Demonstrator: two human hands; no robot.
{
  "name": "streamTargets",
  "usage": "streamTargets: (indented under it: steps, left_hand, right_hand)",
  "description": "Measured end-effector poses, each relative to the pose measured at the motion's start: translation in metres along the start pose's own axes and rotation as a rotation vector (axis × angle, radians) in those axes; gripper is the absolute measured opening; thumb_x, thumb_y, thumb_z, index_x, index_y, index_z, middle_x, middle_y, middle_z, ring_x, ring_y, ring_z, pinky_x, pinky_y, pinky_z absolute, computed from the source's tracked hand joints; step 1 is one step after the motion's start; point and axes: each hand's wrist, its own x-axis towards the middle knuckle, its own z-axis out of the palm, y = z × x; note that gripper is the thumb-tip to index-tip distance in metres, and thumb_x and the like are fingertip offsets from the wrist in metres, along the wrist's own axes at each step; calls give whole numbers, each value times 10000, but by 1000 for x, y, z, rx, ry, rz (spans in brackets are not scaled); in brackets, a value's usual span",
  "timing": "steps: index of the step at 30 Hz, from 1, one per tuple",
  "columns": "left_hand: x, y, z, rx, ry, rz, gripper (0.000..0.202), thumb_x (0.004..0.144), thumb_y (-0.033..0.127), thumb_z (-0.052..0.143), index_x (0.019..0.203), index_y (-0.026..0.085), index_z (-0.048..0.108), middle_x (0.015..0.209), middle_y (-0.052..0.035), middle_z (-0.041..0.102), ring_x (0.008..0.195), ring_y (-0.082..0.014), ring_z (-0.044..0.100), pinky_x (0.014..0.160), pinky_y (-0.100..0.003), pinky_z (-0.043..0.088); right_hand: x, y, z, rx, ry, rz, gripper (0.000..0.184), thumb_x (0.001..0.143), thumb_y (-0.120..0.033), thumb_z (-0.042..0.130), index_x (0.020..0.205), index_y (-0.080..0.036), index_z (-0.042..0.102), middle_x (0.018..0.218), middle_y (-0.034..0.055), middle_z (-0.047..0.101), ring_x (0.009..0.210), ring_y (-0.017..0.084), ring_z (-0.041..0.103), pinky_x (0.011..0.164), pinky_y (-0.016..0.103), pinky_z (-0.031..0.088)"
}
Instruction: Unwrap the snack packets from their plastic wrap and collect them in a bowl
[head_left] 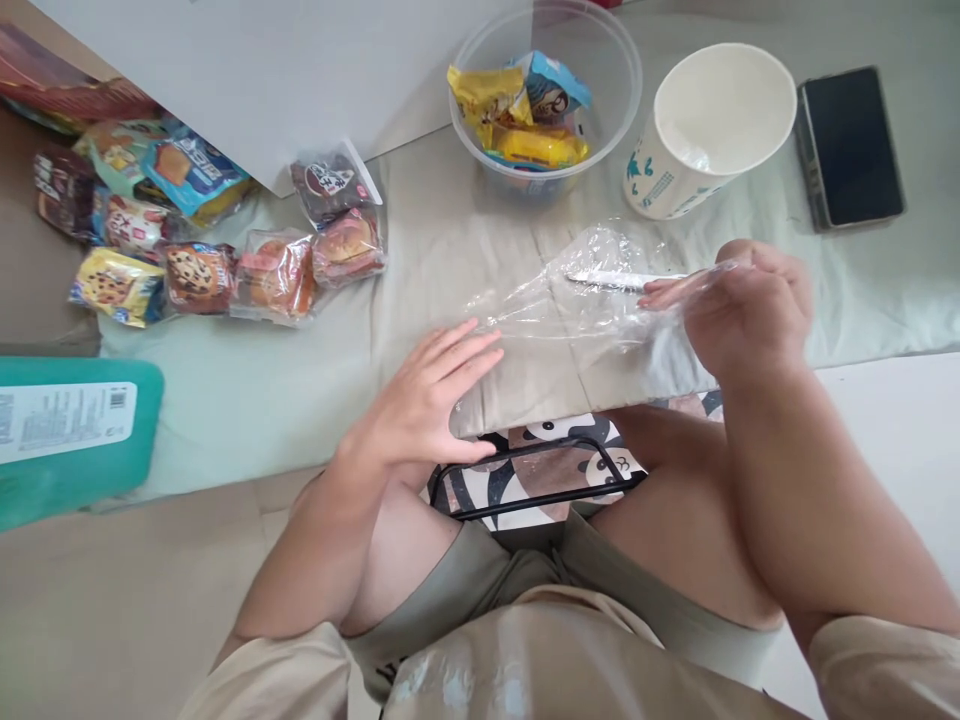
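A clear plastic zip bag (577,290) lies across the pale cloth (300,380) in front of me. My right hand (739,310) is closed on the bag's right end, pinching it near its white zip strip and lifting it slightly. My left hand (427,400) lies open and flat on the cloth, its fingertips touching the bag's left edge. The bag looks empty.
A clear bowl (622,90) holding wrapped snacks stands at the back, a white paper cup (705,130) to its right, then a dark phone (851,145). Several wrapped cakes and cookies (277,275) lie at the left. A teal packet (71,435) sits at the left edge.
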Motion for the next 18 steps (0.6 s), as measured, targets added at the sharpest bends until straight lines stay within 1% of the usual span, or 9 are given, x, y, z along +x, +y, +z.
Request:
streamTargets:
  steps: [2,3,5,7,10,12,14,16,18]
  left_hand:
    - [-2,-3,5,51,17,-50,761,793,315,788,1501,178,545,1579,-188,558,1536,-409,450,1235,-629,414]
    - [-1,-5,6,50,49,-58,668,817,252,735,1464,181,584,1571,-175,570,1531,-393,463,1229,-617,429]
    - [0,-10,7,-8,119,-57,447,875,206,635,1317,187,693,1523,-145,625,1498,-350,519,1202,-568,484]
    - [3,-13,7,-113,188,-81,276,936,233,558,1116,193,764,1431,-123,700,1432,-307,597,1167,-520,531]
    - [9,-13,6,-323,321,-175,321,1002,348,489,882,203,749,1247,-112,792,1277,-279,713,1120,-501,568]
    - [12,-12,7,-479,414,-252,397,1013,446,477,783,210,700,1141,-109,820,1172,-275,759,1076,-498,591]
    - [15,-13,9,-608,493,-328,441,994,526,502,714,219,649,1067,-107,827,1105,-270,773,979,-466,628]
    - [18,-15,9,-703,574,-385,455,956,566,555,665,220,607,1056,-106,824,1050,-255,771,844,-409,644]
    - [21,-17,8,-771,654,-431,491,910,607,605,617,218,550,1007,-100,825,932,-230,769,720,-359,626]
  right_hand:
    - [0,-1,3,-14,29,3,286,763,-287,711,583,-252,491,581,-5,733,558,222,716,646,389,573]
    - [0,-1,5,-25,29,4,297,770,-308,716,585,-254,490,577,-4,730,524,216,694,580,371,542]
    - [0,-1,7,-39,9,3,341,808,-378,734,601,-257,491,574,0,716,482,205,657,509,352,486]
    - [0,1,7,-24,-11,12,387,829,-488,760,646,-262,505,532,-30,644,478,198,650,505,341,464]
    - [1,6,3,18,-60,42,428,744,-573,836,706,-271,534,528,-72,536,534,205,689,572,339,488]
    - [1,10,-1,1,-121,50,423,698,-612,858,773,-281,607,591,-59,607,597,218,715,667,363,526]
    - [0,11,-5,-86,-175,39,396,727,-617,854,829,-275,682,704,-14,724,700,221,739,777,384,543]
    - [-3,11,-7,-166,-202,35,297,796,-529,847,808,-263,714,825,17,792,824,209,753,875,383,541]
    - [-5,8,-8,-155,-224,50,240,836,-430,836,744,-256,698,863,15,816,916,202,762,987,385,528]
